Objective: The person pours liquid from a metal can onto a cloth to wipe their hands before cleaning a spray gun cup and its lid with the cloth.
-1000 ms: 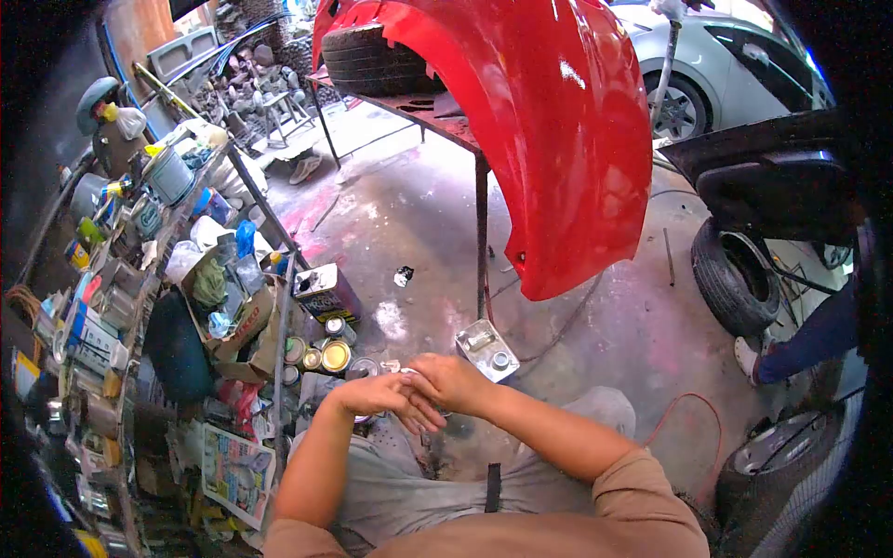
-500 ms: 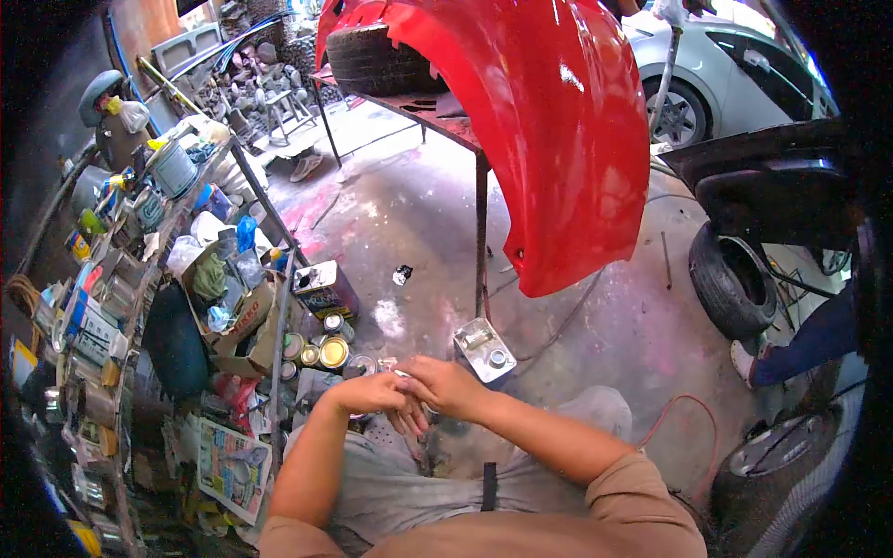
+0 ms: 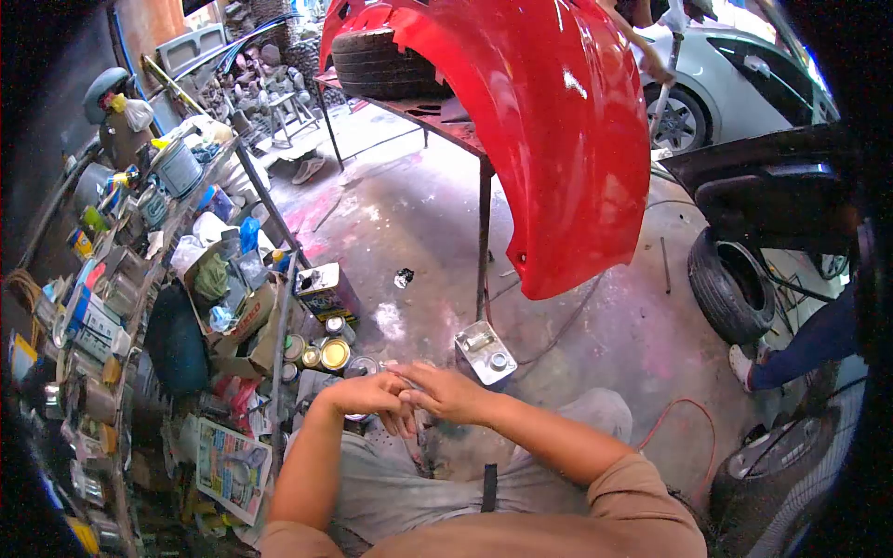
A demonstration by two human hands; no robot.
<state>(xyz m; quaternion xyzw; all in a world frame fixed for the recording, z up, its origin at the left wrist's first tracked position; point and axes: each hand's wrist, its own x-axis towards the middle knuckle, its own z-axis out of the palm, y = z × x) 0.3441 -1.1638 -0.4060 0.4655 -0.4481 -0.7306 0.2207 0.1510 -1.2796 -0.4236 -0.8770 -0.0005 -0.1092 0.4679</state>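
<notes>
My left hand [image 3: 367, 394] and my right hand [image 3: 444, 394] meet in front of my lap, above my grey trousers. The right hand's fingers lie over the left hand's, and the left fingers curl downward. Whether something small is pinched between them is hidden. Just beyond the hands on the floor are several small paint cans, one with a yellow top [image 3: 335, 353]. To the right of these stands a rectangular metal can [image 3: 486, 352] with a round cap and a small object on its top.
A glossy red car bumper [image 3: 581, 149] hangs over a metal table [image 3: 419, 112] that bears a tire [image 3: 386, 63]. Cluttered shelves [image 3: 121, 307] fill the left. At right are a loose tire [image 3: 730, 284], a red hose [image 3: 684, 402] and another person's leg [image 3: 805, 349].
My hands have shifted slightly, the right fingers now further over the left. A small white bit seen between them earlier no longer shows. Another person's arm has appeared behind the red bumper.
</notes>
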